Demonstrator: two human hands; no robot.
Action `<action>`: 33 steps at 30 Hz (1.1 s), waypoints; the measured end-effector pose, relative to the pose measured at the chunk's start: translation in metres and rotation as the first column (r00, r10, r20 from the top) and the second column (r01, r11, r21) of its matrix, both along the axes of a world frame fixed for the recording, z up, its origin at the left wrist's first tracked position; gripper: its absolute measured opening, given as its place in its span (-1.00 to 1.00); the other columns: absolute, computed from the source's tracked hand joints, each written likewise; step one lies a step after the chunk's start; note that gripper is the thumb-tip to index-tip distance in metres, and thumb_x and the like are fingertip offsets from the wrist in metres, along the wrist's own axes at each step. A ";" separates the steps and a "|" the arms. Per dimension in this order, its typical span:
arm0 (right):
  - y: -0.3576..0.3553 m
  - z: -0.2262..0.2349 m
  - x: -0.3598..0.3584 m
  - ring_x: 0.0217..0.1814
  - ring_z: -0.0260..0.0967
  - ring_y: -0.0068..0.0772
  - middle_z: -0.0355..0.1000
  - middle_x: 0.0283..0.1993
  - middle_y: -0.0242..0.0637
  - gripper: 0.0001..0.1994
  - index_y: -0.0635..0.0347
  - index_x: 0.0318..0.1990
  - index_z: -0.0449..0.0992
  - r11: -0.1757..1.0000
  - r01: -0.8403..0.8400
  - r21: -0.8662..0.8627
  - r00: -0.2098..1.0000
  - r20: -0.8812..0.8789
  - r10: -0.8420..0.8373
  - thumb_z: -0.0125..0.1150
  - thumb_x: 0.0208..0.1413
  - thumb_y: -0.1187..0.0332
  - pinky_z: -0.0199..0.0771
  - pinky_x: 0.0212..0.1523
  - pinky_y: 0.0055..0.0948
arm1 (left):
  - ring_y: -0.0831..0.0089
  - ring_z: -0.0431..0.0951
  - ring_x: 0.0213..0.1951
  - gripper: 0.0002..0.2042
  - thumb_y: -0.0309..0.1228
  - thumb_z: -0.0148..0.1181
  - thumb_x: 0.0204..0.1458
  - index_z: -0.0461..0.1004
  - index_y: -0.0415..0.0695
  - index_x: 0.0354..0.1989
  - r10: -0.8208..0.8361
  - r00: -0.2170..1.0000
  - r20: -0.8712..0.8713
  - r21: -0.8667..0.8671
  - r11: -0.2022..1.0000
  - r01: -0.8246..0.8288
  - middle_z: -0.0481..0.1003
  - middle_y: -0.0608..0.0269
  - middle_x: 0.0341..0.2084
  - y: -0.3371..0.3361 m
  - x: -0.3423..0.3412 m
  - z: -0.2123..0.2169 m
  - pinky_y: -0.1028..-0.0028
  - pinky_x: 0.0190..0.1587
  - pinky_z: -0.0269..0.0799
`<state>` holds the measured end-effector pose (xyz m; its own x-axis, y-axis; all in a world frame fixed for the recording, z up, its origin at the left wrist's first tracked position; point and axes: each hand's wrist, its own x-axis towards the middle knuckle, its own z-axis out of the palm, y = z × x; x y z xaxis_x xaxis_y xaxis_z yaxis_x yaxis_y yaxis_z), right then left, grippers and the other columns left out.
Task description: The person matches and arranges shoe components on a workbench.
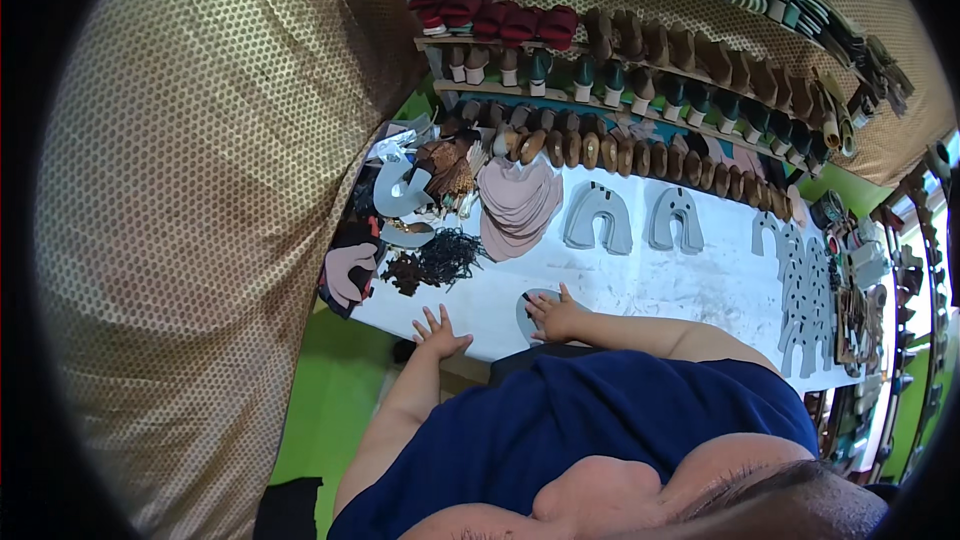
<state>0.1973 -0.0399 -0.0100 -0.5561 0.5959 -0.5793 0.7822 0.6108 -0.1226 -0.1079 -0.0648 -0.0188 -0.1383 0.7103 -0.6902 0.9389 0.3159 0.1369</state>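
Note:
My right hand (553, 312) lies flat with fingers apart on a grey curved piece (522, 320) near the table's front edge; the hand covers much of that piece. To its left, my left hand (441, 336) is spread open at the edge of the white tabletop (650, 290), holding nothing. Beyond my hands lie two stacks of grey arch-shaped pieces, a left stack (581, 222) and a right stack (661, 224). A fanned pile of pink rounded pieces (518, 205) sits left of them.
Black thin strips (455, 256) and brown scraps (404, 272) heap at the left. Grey cutouts with dark marks (803, 280) spread along the right side. A row of brown shoe-shaped forms (625, 154) and shelves of heeled footwear (540, 68) line the back. A gold patterned curtain (200, 190) hangs left.

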 end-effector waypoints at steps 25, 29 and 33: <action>-0.020 0.015 -0.028 0.61 -0.27 -0.21 -0.24 0.59 -0.31 -0.26 -0.04 0.47 -0.01 0.968 0.240 -0.075 0.971 -0.002 -0.241 -0.31 0.28 -0.26 -0.48 0.41 0.42 | -0.44 -0.62 0.38 0.01 0.05 0.12 0.10 -0.58 0.16 0.47 -0.052 0.997 0.050 0.016 0.999 0.051 -0.68 -0.12 0.43 0.001 -0.008 -0.003 -0.30 0.34 -0.45; -0.026 0.013 -0.032 0.60 -0.24 -0.26 -0.20 0.58 -0.30 -0.27 -0.03 0.47 0.01 0.953 0.301 -0.027 0.952 -0.045 -0.302 -0.28 0.28 -0.24 -0.49 0.40 0.44 | -0.43 -0.66 0.38 0.00 0.03 0.12 0.11 -0.56 0.18 0.48 -0.053 0.996 0.072 0.022 0.998 0.052 -0.71 -0.09 0.43 0.001 -0.009 -0.003 -0.29 0.35 -0.45; -0.032 0.003 -0.025 0.59 -0.19 -0.22 -0.13 0.56 -0.25 -0.29 -0.02 0.46 0.02 0.942 0.314 0.118 0.946 -0.128 -0.299 -0.23 0.27 -0.20 -0.51 0.40 0.46 | -0.43 -0.68 0.37 0.01 0.03 0.13 0.09 -0.57 0.21 0.47 -0.065 0.993 0.093 0.023 0.998 0.063 -0.74 -0.07 0.42 0.004 -0.009 0.002 -0.31 0.34 -0.46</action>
<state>0.1721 -0.0722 -0.0067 -0.3885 0.8155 -0.4289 0.9208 0.3603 -0.1490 -0.1173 -0.0608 -0.0172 -0.0271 0.7290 -0.6839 0.9398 0.2518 0.2311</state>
